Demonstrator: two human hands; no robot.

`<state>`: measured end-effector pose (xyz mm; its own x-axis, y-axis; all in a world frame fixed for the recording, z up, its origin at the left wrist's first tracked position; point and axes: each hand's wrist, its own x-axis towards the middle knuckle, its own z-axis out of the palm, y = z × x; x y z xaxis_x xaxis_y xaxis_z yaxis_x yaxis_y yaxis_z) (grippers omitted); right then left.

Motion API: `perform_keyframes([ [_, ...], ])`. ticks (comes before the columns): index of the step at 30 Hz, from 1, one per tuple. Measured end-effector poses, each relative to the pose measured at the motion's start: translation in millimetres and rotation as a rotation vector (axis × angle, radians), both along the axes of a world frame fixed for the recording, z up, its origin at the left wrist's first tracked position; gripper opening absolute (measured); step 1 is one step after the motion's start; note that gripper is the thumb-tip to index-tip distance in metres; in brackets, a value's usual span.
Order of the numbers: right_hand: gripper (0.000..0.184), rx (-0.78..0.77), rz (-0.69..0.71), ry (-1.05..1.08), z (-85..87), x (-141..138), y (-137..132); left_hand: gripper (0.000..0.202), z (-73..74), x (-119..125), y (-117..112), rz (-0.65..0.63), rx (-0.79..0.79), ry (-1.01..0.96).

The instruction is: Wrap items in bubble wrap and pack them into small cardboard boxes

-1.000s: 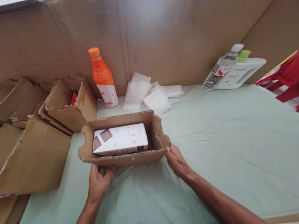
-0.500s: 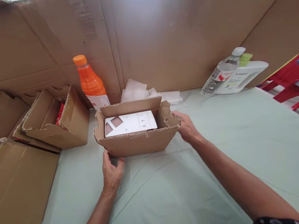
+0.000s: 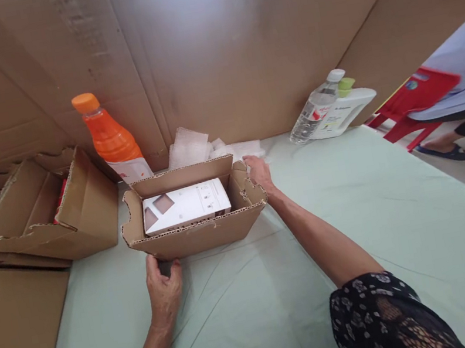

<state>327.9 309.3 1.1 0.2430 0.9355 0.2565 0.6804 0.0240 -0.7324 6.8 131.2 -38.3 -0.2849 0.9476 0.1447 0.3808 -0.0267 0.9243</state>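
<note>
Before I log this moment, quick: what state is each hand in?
Left hand: open, thumb spread, at the near left corner of the cardboard box.
Right hand: by the box's far right corner; whether it grips cannot be told.

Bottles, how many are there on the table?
3: an orange bottle behind the cardboard box, and a clear bottle beside a white bottle at the back right. More could hide in the left-side boxes.

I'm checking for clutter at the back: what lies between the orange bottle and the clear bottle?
The head view shows pale sheets piled nearer the orange bottle, then bare green cloth up to the clear bottle.
</note>
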Motion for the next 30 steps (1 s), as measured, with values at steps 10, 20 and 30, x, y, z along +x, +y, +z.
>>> perform_keyframes([
  [10, 0.034, -0.073, 0.074, -0.061, -9.4, 0.1, -23.3, 0.027, -1.0, 1.3, 4.4, 0.052, 0.041, 0.021],
  [20, 0.033, 0.41, -0.147, -0.28, 72.5, 63.3, -115.5, 0.032, 3.0, 0.4, 4.6, 0.04, 0.045, 0.009],
  [30, 0.025, 0.057, 0.144, -0.154, 49.4, 19.6, -234.7, 0.05, -0.3, -3.3, 4.5, 0.033, 0.019, -0.023],
])
